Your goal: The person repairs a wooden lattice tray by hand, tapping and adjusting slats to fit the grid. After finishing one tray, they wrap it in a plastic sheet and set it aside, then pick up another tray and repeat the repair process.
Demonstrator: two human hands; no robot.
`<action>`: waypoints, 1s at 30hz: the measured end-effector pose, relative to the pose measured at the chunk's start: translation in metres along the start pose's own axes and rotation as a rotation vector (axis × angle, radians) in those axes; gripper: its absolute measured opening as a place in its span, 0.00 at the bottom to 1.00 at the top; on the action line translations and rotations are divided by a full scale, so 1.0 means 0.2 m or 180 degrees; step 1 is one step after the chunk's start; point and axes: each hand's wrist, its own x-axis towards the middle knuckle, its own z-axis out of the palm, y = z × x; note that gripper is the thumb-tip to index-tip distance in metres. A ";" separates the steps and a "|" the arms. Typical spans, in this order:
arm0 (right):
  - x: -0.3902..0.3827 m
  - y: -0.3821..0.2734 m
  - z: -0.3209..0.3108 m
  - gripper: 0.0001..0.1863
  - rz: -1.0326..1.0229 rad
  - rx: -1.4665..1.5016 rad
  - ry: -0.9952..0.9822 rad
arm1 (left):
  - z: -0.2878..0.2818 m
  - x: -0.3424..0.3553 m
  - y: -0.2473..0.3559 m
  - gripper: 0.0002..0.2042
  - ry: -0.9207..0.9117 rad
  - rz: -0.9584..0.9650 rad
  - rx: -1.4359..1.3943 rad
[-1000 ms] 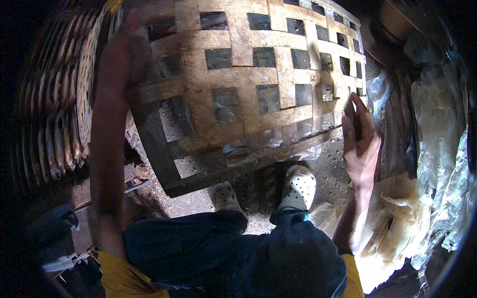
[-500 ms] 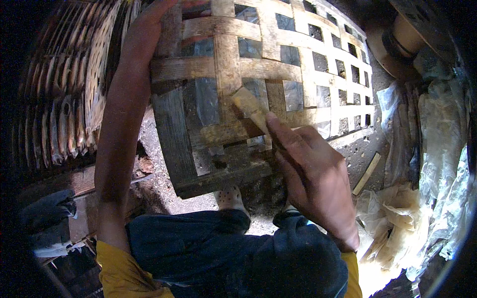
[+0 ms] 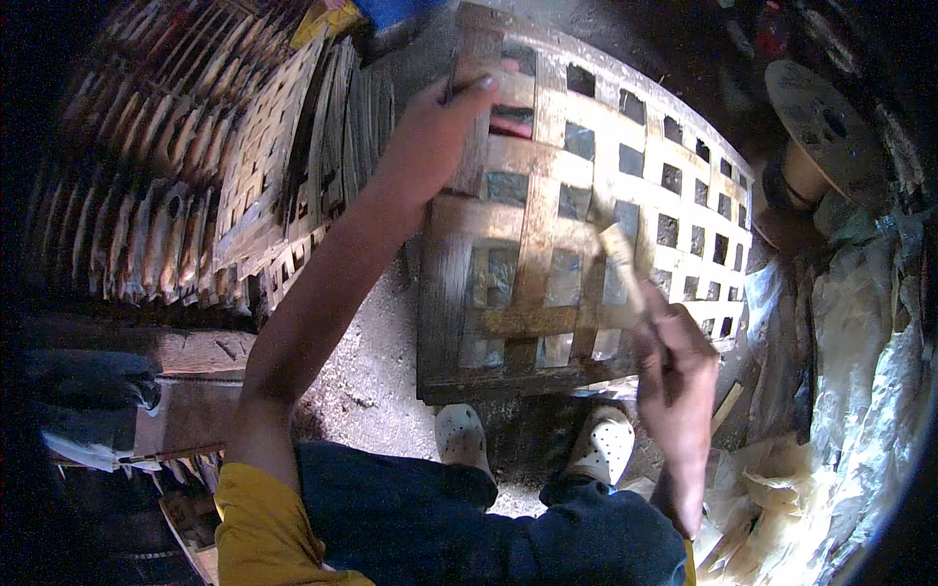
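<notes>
A woven lattice panel (image 3: 537, 230) of flat wooden slats, with a plank-like lower edge, stands tilted in front of me. My left hand (image 3: 440, 137) is closed on its upper left edge, thumb on the near face; parts of the fingers show through the openings. In my closed right hand (image 3: 679, 366) is a flat pale wooden-handled tool (image 3: 620, 259), like a brush. Its working end points up and left at the middle of the panel; motion blurs it, and I cannot tell whether it touches the slats.
Several similar lattice panels (image 3: 259, 166) stand in a row at the left. Crumpled clear plastic sheeting (image 3: 850, 322) hangs and lies at the right, near a large spool (image 3: 806, 171). A thin wooden strip (image 3: 726, 405) lies on the floor. My clogs (image 3: 606, 444) are below the panel.
The panel has shifted to the right and turned slightly. My left hand has come into view on its edge. My right hand, still holding the tool, has moved right and down.
</notes>
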 end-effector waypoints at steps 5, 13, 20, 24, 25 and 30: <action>0.21 -0.03 -0.10 0.21 -0.0185 -0.0313 0.0448 | 0.08 -0.12 0.09 0.20 -0.0231 0.0061 -0.0259; 0.45 -0.21 -0.10 0.23 -0.1112 -0.0884 0.1105 | 0.13 -0.25 0.18 0.18 -0.0508 0.1006 0.0254; 0.33 0.03 -0.27 0.27 -0.0882 -0.1801 0.1440 | 0.14 -0.20 0.27 0.19 -0.0622 0.1180 0.0665; 0.30 -0.10 -0.36 0.25 -0.0757 -0.1320 0.1731 | 0.24 -0.11 0.35 0.19 -0.0813 0.1321 0.0400; 0.32 -0.15 -0.36 0.23 -0.0983 -0.1184 0.1816 | 0.26 -0.10 0.39 0.19 -0.0858 0.1400 0.0469; 0.35 -0.16 -0.32 0.24 -0.0515 -0.1356 0.1806 | 0.29 -0.08 0.45 0.18 -0.0958 0.1760 0.0468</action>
